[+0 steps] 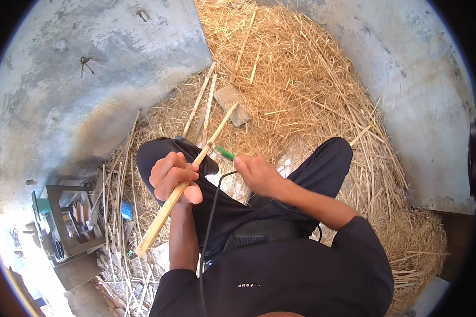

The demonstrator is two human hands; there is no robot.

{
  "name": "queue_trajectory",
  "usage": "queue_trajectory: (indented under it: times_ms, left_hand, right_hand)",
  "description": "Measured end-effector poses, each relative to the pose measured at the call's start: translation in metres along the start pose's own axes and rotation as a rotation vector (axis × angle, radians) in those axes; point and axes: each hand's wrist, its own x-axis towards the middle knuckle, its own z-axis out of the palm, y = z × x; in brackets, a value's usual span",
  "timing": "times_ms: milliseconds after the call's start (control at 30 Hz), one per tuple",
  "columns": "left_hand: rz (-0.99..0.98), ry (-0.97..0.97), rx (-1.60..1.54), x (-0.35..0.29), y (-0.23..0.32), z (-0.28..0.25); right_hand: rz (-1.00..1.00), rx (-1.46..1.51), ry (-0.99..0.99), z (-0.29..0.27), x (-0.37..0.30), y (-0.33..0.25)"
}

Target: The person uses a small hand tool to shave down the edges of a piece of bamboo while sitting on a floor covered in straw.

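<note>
My left hand [174, 177] is closed around a long pale bamboo strip [160, 221]. The strip slants from near my left side up and away to the right, past my left knee. In my closed right hand [256, 173] is a slim tool with a green handle [225, 153]. Its green part sticks out from the fingers toward the bamboo, and the tip lies close beside the strip. Whether the tip touches the bamboo I cannot tell, and any blade is too small to make out.
Bamboo shavings [296, 68] cover the floor ahead and to the right. A brick-like block [232, 103] lies beyond my legs, near several loose strips [200, 100]. A black cord [212, 211] runs down my front. Grey walls [90, 79] rise at both sides; a wooden frame [74, 222] stands left.
</note>
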Motion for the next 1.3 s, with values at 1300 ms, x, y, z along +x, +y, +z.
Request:
queue_trajectory:
  times_ms: [1300]
  left_hand:
    - [-0.129, -0.026, -0.097, 0.000, 0.008, 0.003]
  right_hand:
    - [0.072, 0.074, 0.059, 0.044, 0.016, 0.086]
